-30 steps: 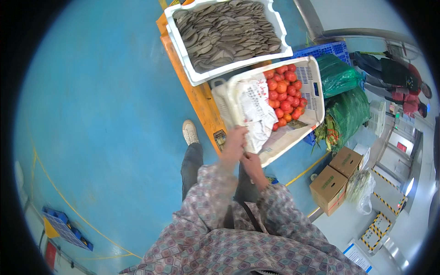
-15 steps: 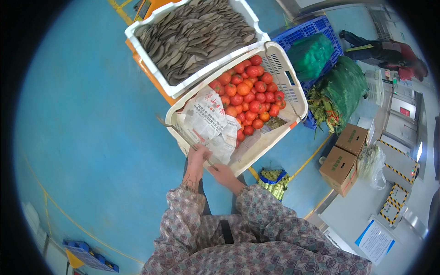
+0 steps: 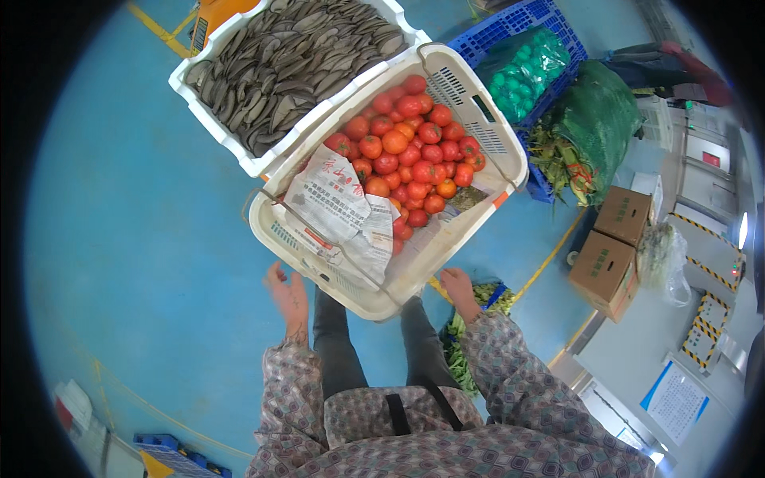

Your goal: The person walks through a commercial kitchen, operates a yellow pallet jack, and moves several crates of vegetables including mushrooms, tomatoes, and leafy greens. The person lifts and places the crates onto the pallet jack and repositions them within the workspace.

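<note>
A cream plastic crate [image 3: 430, 280] holds red and orange tomatoes [image 3: 414, 151]. Crumpled newspaper [image 3: 339, 195] covers their left side. A thin metal handle [image 3: 335, 241] lies over the crate's near left end. My left hand [image 3: 288, 299] is beside that end, apart from it, fingers loosely bent and spread, with nothing in it. By the crate's near right corner is my right hand [image 3: 462, 291], fingers curled together; nothing shows in it. Neither hand touches the handle. A white foam box [image 3: 249, 165] full of flat grey-brown pods [image 3: 303, 68] stands against the crate's far left side.
Blue pallets [image 3: 498, 36] at the far right bear a green mesh bag [image 3: 526, 76] and a big green sack [image 3: 602, 107]. Brown cartons [image 3: 603, 271] stand further right. Leafy greens [image 3: 460, 358] lie by my right leg. Another person [image 3: 661, 68] is at the far right.
Both hands have let go of the metal handle and moved apart, one to each side. The handle now lies down over the crate and newspaper. Crate and box appear further left in view.
</note>
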Demonstrator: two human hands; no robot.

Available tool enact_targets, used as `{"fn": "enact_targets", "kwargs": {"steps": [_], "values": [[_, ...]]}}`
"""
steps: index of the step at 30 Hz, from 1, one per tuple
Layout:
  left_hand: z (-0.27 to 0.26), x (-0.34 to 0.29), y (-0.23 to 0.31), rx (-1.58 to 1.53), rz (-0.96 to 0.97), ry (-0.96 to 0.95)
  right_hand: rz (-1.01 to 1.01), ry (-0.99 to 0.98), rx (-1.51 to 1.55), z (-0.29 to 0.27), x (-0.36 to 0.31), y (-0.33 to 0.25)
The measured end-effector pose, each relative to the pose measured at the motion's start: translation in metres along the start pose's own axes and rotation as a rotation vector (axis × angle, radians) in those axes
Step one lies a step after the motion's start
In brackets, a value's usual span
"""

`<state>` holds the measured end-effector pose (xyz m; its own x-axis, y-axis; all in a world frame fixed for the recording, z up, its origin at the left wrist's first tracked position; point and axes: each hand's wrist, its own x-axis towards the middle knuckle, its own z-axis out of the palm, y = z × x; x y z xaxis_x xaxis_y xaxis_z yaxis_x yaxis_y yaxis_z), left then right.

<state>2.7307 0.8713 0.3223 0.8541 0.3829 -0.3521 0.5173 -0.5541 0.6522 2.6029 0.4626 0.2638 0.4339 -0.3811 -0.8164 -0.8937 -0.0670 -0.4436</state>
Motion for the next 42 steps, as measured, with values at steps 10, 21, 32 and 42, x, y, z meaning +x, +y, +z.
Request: {"fn": "enact_targets", "kwargs": {"steps": [10,21,32,42], "values": [[-0.011,0.026,0.054,-0.558,-0.514,-0.351,0.125,-0.097,0.627,0.071,-0.060,-0.005],[-0.005,0.045,0.026,-0.454,-0.522,-0.425,0.204,-0.178,0.699,0.064,-0.050,-0.008],[-0.001,0.172,0.029,0.551,-0.194,-0.557,0.115,-0.118,0.453,0.057,-0.062,0.081],[-0.005,0.120,0.104,0.671,-0.160,-0.940,0.161,0.070,0.950,0.054,-0.043,0.081]]}}
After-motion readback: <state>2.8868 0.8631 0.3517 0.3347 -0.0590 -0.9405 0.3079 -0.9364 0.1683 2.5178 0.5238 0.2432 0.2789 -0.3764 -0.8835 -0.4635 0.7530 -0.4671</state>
